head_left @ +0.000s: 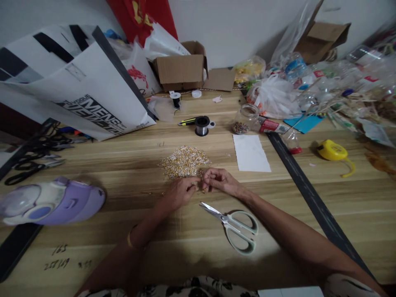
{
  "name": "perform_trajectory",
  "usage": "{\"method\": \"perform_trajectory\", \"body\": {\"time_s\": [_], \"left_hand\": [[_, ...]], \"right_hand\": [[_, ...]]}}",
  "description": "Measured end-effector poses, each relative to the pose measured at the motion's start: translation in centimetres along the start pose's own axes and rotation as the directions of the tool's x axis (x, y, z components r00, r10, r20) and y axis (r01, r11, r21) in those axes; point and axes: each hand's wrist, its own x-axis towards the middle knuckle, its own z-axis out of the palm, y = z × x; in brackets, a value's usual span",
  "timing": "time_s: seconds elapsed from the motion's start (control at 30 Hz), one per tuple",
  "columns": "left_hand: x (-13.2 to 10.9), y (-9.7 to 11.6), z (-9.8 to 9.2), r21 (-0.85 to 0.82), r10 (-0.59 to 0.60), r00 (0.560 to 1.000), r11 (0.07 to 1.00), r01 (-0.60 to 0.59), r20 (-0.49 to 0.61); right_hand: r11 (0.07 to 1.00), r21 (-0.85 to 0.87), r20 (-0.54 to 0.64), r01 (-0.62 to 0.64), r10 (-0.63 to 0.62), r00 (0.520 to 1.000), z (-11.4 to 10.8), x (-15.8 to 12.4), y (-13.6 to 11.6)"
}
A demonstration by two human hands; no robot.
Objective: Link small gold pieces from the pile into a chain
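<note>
Cluttered wooden bench [123, 198] is carrying a glittering pile of beads [185, 161] just beyond the hands. Left hand [179, 193] and right hand [220, 180] are pinching a few beads at its near edge, fingertips closed narrow. They are probably handling as light, hard and slippery, so fingertip pinching suits them best.

Glittery gold beads [185, 161] on matt wood-grain table [123, 169]; steel-bladed, plastic-handled scissors [230, 225].

hands: left hand [179, 193] and right hand [218, 180] meet at the near edge of the bead pile [185, 161], whatever's between them is too tiny to see
purple gadget [52, 201]: left edge of the table [123, 177], blurry, cut off by the frame
bottles [355, 82]: far right corner, just a smeary blur
</note>
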Motion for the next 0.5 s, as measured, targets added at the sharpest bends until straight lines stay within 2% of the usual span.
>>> {"method": "perform_trajectory", "body": {"time_s": [0.17, 0.5], "left_hand": [[0.1, 0.1, 0.2, 0.026, 0.100, 0.994, 0.994, -0.102, 0.051], [0.4, -0.6, 1.0, 0.032, 0.096, 0.995, 0.995, -0.096, 0.005]], "right_hand": [[1.000, 0.002, -0.002, 0.006, -0.006, 1.000, 0.1, 0.0, 0.1], [1.000, 0.002, 0.013, 0.010, -0.010, 1.000, 0.8, -0.3, -0.7]]}}
